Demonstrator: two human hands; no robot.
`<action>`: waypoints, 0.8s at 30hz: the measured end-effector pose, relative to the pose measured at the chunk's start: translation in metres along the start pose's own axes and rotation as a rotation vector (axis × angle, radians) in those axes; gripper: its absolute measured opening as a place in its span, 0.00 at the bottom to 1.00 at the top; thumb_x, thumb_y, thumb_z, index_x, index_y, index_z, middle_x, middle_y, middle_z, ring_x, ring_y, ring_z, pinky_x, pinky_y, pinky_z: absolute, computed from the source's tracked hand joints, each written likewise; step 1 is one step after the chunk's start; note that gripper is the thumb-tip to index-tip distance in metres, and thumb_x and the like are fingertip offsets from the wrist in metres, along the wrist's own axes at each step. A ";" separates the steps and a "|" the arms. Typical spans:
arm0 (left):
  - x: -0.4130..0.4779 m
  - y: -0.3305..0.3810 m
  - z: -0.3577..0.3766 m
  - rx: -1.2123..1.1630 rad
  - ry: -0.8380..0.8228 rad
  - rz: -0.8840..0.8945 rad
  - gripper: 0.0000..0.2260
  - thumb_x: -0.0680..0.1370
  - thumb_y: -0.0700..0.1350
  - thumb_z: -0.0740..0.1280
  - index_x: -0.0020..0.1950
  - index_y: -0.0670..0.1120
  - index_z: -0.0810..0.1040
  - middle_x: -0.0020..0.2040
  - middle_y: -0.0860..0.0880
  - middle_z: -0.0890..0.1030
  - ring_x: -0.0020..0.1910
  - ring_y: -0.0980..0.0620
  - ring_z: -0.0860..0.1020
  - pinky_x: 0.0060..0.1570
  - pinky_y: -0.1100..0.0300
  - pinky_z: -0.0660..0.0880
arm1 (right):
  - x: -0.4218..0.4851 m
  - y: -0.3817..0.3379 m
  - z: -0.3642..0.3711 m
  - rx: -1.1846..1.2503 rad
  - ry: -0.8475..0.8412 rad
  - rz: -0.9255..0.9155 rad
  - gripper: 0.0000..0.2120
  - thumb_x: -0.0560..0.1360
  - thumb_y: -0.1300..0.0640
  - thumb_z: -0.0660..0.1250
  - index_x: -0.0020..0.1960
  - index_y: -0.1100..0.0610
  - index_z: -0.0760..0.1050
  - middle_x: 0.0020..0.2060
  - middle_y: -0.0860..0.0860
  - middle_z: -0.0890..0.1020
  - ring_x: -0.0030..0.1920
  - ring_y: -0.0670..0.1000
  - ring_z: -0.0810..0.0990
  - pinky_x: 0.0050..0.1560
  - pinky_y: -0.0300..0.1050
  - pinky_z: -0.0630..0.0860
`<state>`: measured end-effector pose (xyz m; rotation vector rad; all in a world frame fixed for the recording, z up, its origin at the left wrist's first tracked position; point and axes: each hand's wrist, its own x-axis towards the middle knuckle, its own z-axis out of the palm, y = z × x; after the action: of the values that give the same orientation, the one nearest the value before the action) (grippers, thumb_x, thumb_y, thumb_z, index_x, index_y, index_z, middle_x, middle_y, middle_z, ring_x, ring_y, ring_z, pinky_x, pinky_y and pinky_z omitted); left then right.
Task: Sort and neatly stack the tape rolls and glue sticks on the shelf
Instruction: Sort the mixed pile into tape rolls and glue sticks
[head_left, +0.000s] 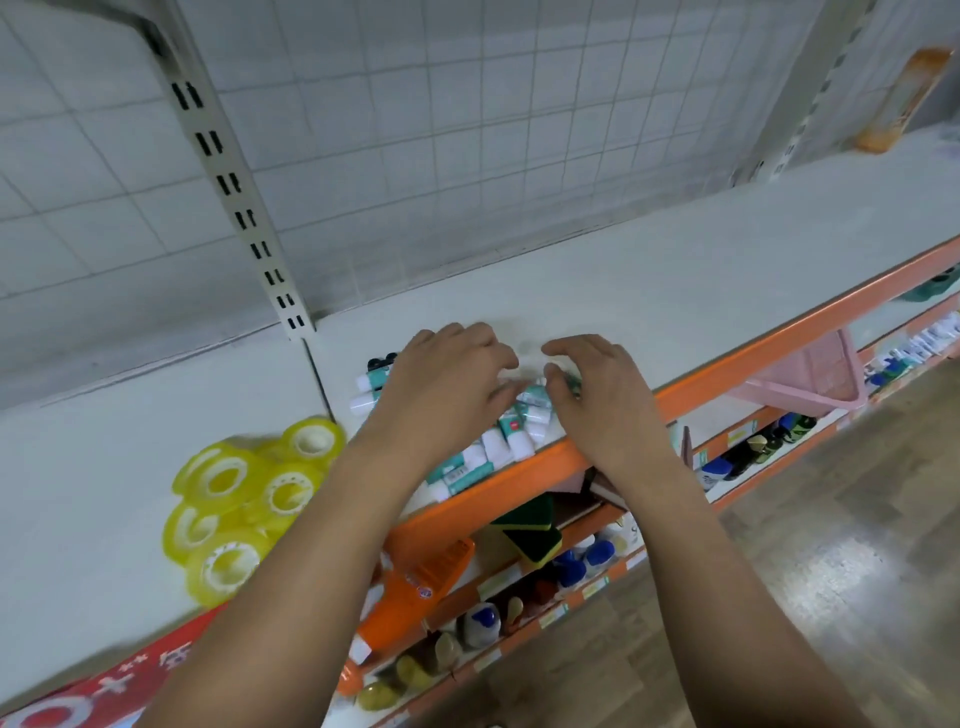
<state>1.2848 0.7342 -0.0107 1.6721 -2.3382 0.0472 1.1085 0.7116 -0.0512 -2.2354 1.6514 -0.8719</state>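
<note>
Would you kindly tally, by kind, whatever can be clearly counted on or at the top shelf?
Translucent yellow tape rolls: 5 showing
Pink plastic mesh basket: 1
White-and-teal glue sticks: not countable; the left hand and right hand cover the pile
Total counted: 6

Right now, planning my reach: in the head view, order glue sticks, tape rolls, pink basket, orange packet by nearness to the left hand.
1. glue sticks, under the left hand.
2. tape rolls, to its left.
3. pink basket, right shelf edge.
4. orange packet, far right.
</note>
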 end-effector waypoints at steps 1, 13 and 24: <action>-0.011 -0.009 -0.006 0.007 0.024 -0.026 0.15 0.81 0.56 0.59 0.63 0.54 0.78 0.59 0.54 0.77 0.57 0.51 0.74 0.52 0.56 0.66 | 0.001 -0.012 0.003 -0.001 0.003 -0.033 0.13 0.79 0.56 0.62 0.62 0.55 0.78 0.59 0.52 0.80 0.59 0.55 0.75 0.60 0.51 0.74; -0.206 -0.143 -0.065 0.197 0.138 -0.469 0.13 0.77 0.54 0.65 0.58 0.53 0.81 0.55 0.52 0.80 0.53 0.45 0.78 0.49 0.52 0.71 | -0.033 -0.222 0.086 0.129 -0.211 -0.432 0.13 0.81 0.53 0.62 0.63 0.53 0.76 0.59 0.48 0.78 0.60 0.51 0.74 0.59 0.48 0.71; -0.394 -0.258 -0.115 0.242 0.103 -0.653 0.11 0.76 0.51 0.67 0.57 0.51 0.81 0.51 0.48 0.80 0.52 0.43 0.79 0.46 0.52 0.73 | -0.105 -0.411 0.189 0.159 -0.338 -0.577 0.13 0.80 0.55 0.63 0.63 0.52 0.76 0.58 0.48 0.79 0.59 0.53 0.75 0.59 0.51 0.72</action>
<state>1.6664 1.0331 -0.0247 2.4030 -1.6641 0.2873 1.5243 0.9178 -0.0264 -2.5980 0.7724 -0.6506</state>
